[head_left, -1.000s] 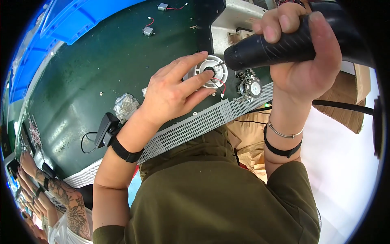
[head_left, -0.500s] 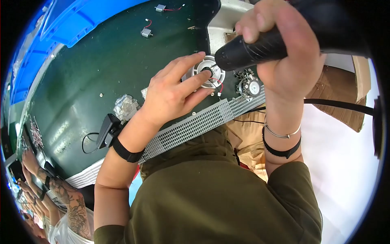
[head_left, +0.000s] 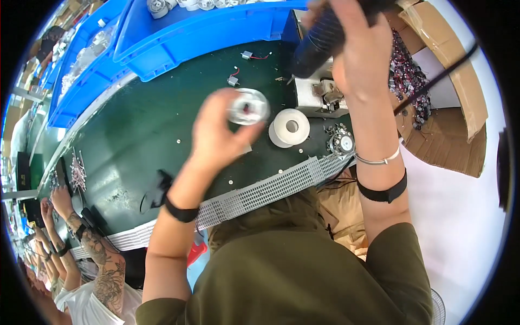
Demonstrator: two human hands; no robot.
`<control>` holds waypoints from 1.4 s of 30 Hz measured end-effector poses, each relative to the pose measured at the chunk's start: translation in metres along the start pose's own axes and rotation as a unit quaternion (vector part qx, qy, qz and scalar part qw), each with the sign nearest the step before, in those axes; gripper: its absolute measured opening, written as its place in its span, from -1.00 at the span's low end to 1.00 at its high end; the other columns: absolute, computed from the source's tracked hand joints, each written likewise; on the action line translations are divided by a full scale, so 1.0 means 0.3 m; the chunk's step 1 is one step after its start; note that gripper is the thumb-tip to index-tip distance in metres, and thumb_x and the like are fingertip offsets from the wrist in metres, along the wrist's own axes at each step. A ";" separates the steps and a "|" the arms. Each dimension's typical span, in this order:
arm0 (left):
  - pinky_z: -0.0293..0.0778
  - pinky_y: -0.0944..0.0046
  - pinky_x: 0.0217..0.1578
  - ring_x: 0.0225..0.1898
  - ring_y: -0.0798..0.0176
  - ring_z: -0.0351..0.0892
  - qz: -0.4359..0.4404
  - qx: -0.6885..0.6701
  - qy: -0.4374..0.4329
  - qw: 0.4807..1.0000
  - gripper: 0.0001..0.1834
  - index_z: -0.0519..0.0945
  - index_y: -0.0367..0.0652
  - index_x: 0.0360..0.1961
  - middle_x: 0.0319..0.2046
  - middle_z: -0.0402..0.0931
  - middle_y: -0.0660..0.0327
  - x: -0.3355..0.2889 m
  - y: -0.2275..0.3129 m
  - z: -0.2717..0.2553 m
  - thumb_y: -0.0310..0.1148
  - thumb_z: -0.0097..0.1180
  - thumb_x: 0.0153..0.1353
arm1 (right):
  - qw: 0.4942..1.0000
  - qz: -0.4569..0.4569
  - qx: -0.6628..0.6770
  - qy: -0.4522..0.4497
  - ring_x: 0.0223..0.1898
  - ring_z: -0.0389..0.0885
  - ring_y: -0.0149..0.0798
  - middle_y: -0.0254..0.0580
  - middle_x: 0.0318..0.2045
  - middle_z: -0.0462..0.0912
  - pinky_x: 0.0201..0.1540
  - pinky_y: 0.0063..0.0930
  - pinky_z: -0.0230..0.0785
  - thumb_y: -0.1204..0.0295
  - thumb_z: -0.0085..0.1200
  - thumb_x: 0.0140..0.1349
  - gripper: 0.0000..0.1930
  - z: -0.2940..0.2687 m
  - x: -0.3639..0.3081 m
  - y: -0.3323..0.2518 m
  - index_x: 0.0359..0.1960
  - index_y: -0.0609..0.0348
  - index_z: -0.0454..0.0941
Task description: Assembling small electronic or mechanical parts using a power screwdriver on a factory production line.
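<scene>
My left hand (head_left: 214, 130), blurred by motion, is closed around the rim of a round white plastic housing (head_left: 259, 111) with a dark centre, held above the green bench. My right hand (head_left: 365, 59) grips a thick black power screwdriver (head_left: 320, 49), raised at the upper right; its bit cannot be made out. Between the two hands a white ring-shaped holder (head_left: 280, 136) stands on the bench. Right of it sits a round metal piece (head_left: 342, 143) with small screws clustered on it. Two small silver motors (head_left: 247, 55) with red wires lie farther back.
Blue bins (head_left: 200, 46) with white parts line the far side. A white perforated strip (head_left: 260, 183) follows the near edge. A cardboard box (head_left: 449, 130) at right has many small motors beside its flap. A co-worker's tattooed arm (head_left: 100, 254) is at lower left.
My left hand has lifted the housing from the holder and moved left with it. My right hand has raised the screwdriver away. The view has shifted, showing more of the blue bins.
</scene>
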State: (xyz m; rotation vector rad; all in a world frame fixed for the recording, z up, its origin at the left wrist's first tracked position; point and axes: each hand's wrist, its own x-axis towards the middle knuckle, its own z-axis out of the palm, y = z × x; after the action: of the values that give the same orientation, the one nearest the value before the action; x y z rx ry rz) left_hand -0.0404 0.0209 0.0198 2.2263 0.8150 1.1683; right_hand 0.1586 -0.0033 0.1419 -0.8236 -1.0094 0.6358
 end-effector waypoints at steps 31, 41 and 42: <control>0.46 0.01 -0.07 -0.11 -0.07 0.59 -0.058 0.280 -0.282 0.916 -0.56 0.66 -0.24 -0.24 -0.19 0.60 -0.07 1.038 -0.503 0.133 -0.09 -0.01 0.08 | 0.827 0.060 -0.375 -0.414 -0.35 0.62 -0.10 -0.13 -0.19 0.51 -0.29 -0.36 0.52 0.45 0.23 0.03 -0.74 0.099 -0.199 0.146 -0.19 0.02 0.59; 0.52 0.01 -0.19 -0.28 -0.13 0.58 0.022 0.193 -0.057 0.979 -0.66 0.64 -0.26 -0.47 -0.38 0.59 -0.10 1.007 -0.411 0.034 -0.19 0.23 -0.23 | 0.945 0.195 -0.185 -0.186 -0.37 0.53 -0.36 -0.08 -0.24 0.50 -0.34 -0.54 0.46 0.79 0.04 -0.12 -0.63 -0.083 -0.280 0.166 -0.18 0.37 0.50; 0.52 0.01 -0.19 -0.29 -0.15 0.57 0.017 0.133 -0.007 0.991 -0.66 0.62 -0.27 -0.48 -0.40 0.56 -0.12 0.971 -0.343 0.002 -0.19 0.24 -0.22 | 0.954 0.189 -0.164 -0.163 -0.37 0.54 -0.37 -0.07 -0.20 0.48 -0.33 -0.54 0.46 0.79 0.01 -0.08 -0.60 -0.078 -0.281 0.158 -0.11 0.39 0.45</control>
State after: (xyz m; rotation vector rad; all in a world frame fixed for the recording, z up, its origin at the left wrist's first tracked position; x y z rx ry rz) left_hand 0.0640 0.2965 0.1124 2.4670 0.9799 1.1133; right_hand 0.1416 -0.0502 0.0557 -1.2504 -1.2904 0.9686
